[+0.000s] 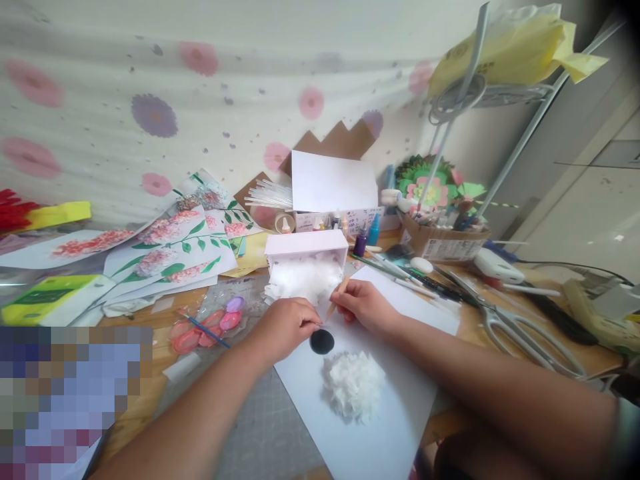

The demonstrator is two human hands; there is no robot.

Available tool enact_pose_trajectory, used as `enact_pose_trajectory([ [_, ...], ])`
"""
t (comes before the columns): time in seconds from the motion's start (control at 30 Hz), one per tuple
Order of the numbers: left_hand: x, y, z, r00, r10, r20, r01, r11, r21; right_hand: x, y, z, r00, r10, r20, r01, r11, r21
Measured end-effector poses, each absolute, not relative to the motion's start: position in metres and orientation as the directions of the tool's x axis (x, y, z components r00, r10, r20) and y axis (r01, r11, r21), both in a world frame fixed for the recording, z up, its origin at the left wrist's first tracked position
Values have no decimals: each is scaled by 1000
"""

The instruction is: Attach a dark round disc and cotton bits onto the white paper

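Note:
My right hand [367,308] grips a slim pale wooden stick [343,287], its lower end pointing down at the white paper sheet [400,427]. Close beside it, my left hand [289,328] has thumb and fingers pinched together; whatever they hold is too small to make out. Just below the fingertips lies a round black disc [322,342] on the sheet. Nearer to me on the same paper rests a fluffy white ball of ruffled petals [354,387]. Behind my hands, a pale box [306,247] on its side spills white paper tufts [305,279].
Painted flower sheets [170,247] and a yellow-green packet [55,300] lie left. Pink palettes [200,333] with a brush sit on the grey mat [240,413]. Right are large scissors [525,333], brushes and a cardboard box of tools [445,243]. Paint bottles [367,237] stand behind.

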State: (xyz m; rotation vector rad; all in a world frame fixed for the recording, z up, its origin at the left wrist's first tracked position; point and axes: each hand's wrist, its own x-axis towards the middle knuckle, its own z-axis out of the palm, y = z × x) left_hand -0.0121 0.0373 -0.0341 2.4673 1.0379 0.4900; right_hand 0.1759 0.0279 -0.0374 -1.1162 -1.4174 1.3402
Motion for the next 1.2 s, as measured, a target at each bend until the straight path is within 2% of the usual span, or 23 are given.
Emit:
enact_pose_trajectory([
  [0.5,-11,33,-33,602,787,136,622,-569,538,168,24,-31,-257,965,-54,256,14,-967],
  [0.67,-9,32,-33,562,814,147,633,-537,558,164,23,-26,-276,958,-74,277,6,-961],
  [0.8,-12,35,-32,504,848,167,644,-497,581,166,24,-28,-291,954,-78,213,-15,-977],
  [0.97,-19,40,-29,319,922,220,713,-386,585,174,32,-38,-203,976,-80,2,-82,-997],
  [1.03,-20,39,-27,318,918,237,744,-396,538,176,34,-41,-174,981,-83,-67,-96,-993],
  [1.2,-20,34,-21,436,870,230,782,-493,382,176,33,-43,-181,980,-85,-139,-111,-984],
])
